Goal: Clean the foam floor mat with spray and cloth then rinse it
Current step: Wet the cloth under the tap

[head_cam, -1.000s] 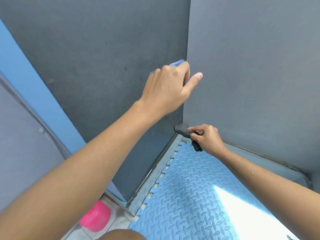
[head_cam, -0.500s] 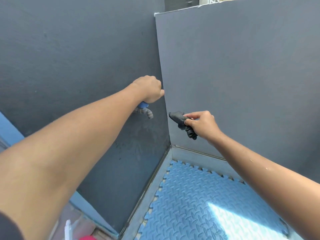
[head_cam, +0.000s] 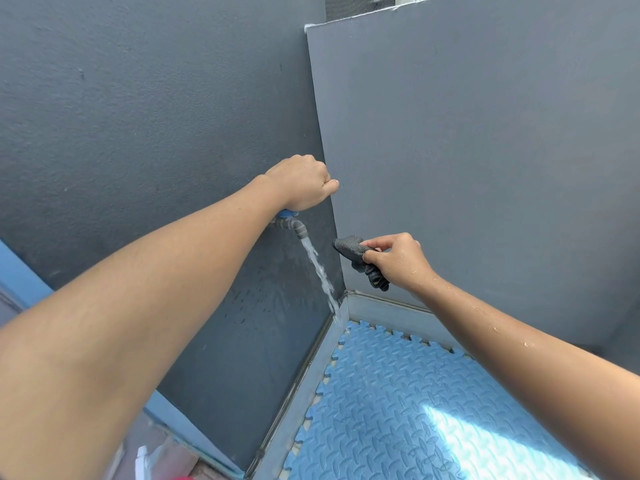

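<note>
A blue foam floor mat (head_cam: 398, 407) with a tread pattern and puzzle edges lies in the corner of two dark grey walls. A wall tap (head_cam: 294, 226) with a blue handle sticks out of the left wall. My left hand (head_cam: 303, 183) is closed over the tap's handle. A stream of water (head_cam: 320, 271) runs from the spout down into the corner by the mat's edge. My right hand (head_cam: 398, 261) holds a dark grey cloth (head_cam: 353, 251) just right of the stream, apart from it. Water drops dot my right forearm.
A grey metal ledge (head_cam: 311, 375) borders the mat along both walls. A sunlit patch (head_cam: 485, 441) falls on the mat at the lower right. A blue strip (head_cam: 20, 275) runs along the left wall's base, and a white object (head_cam: 142, 462) shows at the bottom left.
Water now flows from the tap; earlier it was dry. My left hand stays on the handle. My right hand with the cloth has stayed beside the tap, and the view has tilted up.
</note>
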Available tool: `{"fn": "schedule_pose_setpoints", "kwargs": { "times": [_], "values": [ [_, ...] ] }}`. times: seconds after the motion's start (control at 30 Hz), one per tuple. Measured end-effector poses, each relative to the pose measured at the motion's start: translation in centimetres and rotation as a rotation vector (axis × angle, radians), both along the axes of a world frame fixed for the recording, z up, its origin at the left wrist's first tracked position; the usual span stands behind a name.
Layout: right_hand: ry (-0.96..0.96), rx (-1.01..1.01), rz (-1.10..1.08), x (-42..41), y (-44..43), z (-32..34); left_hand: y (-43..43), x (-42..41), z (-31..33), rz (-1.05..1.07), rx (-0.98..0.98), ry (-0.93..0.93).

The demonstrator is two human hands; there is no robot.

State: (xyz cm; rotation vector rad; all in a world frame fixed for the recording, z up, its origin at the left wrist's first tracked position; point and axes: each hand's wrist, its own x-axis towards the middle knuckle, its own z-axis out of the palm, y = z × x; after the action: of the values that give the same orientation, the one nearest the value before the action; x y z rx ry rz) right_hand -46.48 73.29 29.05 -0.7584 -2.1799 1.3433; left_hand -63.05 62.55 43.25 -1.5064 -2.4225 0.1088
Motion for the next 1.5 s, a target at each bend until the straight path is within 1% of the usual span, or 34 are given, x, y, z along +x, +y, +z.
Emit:
{"fn": "schedule_pose_setpoints", "kwargs": {
  "times": [0.33,0.53,0.73,0.83,1.0,1.07,1.13,1.17,1.2,1.23,1.27,1.3,1.33,1.37,1.4,1.5],
  "values": [
    [-0.014,-0.001,0.015,-1.1,-0.1,-1.3,-0.1,-0.1,-0.2,-0.003,0.012,-0.048],
    [-0.015,0.010,0.036,-1.7,-0.5,-1.8,-0.3,-0.1,-0.1,0.006,0.018,-0.139],
    [-0.024,0.018,0.042,-2.1,-0.7,-2.3,-0.3,0.1,0.2,0.047,0.021,-0.214],
    [-0.027,0.021,0.047,-2.1,-0.6,-2.9,-0.2,-0.2,0.1,0.122,0.033,-0.255],
    [-0.067,-0.011,0.039,-0.6,-0.2,-4.7,0.3,0.2,0.6,0.450,0.044,-0.219],
    [-0.080,-0.039,0.018,0.3,-0.2,-6.0,0.5,1.3,0.6,0.495,0.069,-0.146],
    [-0.097,-0.089,0.005,1.0,-0.4,-8.1,0.7,2.3,-0.2,0.447,0.170,-0.012],
    [-0.107,-0.119,-0.004,1.3,-0.7,-9.8,0.6,2.9,-1.1,0.369,0.244,0.058],
    [-0.124,-0.140,-0.018,1.4,-1.2,-11.9,0.4,3.5,-2.3,0.231,0.356,0.119],
    [-0.156,-0.114,-0.035,1.6,-1.8,-14.3,0.4,4.4,-4.0,0.037,0.509,0.165],
    [-0.215,-0.041,-0.048,1.6,-2.4,-17.1,0.4,5.7,-5.9,-0.164,0.656,0.179],
    [-0.288,0.040,-0.033,1.8,-3.2,-19.9,0.4,7.0,-8.2,-0.325,0.763,0.141],
    [-0.346,0.106,0.003,2.1,-4.3,-22.5,0.4,8.3,-11.0,-0.418,0.802,0.073],
    [-0.379,0.148,0.055,2.5,-5.4,-25.2,0.4,9.0,-14.4,-0.447,0.766,-0.011],
    [-0.401,0.185,0.119,3.0,-6.7,-27.8,0.3,9.2,-18.3,-0.422,0.684,-0.104],
    [-0.454,0.333,0.356,5.8,-10.6,-35.0,-1.7,7.1,-31.5,-0.173,0.393,-0.398]
  ]
}}
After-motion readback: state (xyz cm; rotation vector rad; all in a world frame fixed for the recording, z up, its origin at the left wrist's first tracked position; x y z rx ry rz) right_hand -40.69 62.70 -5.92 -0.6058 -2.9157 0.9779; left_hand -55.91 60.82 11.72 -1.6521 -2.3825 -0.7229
